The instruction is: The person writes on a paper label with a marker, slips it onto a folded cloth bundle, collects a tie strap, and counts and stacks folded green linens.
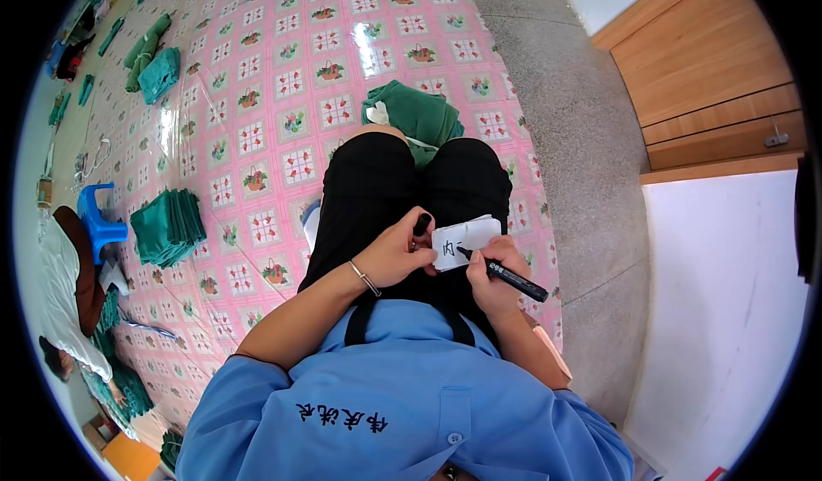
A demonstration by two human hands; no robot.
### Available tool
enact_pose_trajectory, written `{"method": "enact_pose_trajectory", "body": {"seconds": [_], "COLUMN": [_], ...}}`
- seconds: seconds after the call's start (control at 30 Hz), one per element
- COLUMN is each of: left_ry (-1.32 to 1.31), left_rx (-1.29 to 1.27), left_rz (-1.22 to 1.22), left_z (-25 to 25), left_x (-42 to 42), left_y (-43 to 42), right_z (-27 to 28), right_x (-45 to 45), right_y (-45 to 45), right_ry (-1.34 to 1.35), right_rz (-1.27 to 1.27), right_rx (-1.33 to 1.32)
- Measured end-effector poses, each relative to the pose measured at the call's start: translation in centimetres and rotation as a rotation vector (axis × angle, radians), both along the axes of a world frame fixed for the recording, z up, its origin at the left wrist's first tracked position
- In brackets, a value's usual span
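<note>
On my lap lies a small stack of white paper slips (467, 234), with dark handwritten strokes on the top sheet. My left hand (401, 250) is closed, holding a black marker cap (422, 224) and pinching the left edge of the stack. In my closed right hand (499, 280) is a black marker (522, 282), its tip touching the top sheet. The right hand also rests against the stack's right side. Just beyond my knees sits a folded bundle of green cloth (415, 113) with a small white piece at its left.
A pink patterned plastic sheet (300, 79) covers the surface. At left are a stack of folded green cloth (168, 227), a blue stool (101, 224), rolled green bundles (147, 53), and another person (68, 301). A wooden door (711, 53) stands at right.
</note>
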State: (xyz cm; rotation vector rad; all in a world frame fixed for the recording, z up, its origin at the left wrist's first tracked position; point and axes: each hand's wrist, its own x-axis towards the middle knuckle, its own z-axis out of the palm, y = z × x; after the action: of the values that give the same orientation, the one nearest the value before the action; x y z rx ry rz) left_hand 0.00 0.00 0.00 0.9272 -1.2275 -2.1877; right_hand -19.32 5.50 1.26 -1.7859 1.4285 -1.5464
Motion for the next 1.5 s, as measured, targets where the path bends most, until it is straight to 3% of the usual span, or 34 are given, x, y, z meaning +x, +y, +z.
{"method": "enact_pose_trajectory", "body": {"seconds": [0.77, 0.97, 1.5], "left_ry": [0.010, 0.022, 0.025], "left_rx": [-0.020, -0.007, -0.004], "left_rz": [0.016, 0.026, 0.018], "left_z": [-0.2, -0.5, -0.3], "left_x": [0.1, 0.0, 0.0], "left_y": [0.2, 0.4, 0.3], "right_z": [-0.3, -0.2, -0.5], "right_x": [0.0, -0.3, -1.1], "right_y": [0.5, 0.9, 0.8], "right_ry": [-0.062, -0.343, -0.201], "right_rz": [-0.041, -0.144, -0.137], "right_rx": [0.032, 0.169, 0.121]}}
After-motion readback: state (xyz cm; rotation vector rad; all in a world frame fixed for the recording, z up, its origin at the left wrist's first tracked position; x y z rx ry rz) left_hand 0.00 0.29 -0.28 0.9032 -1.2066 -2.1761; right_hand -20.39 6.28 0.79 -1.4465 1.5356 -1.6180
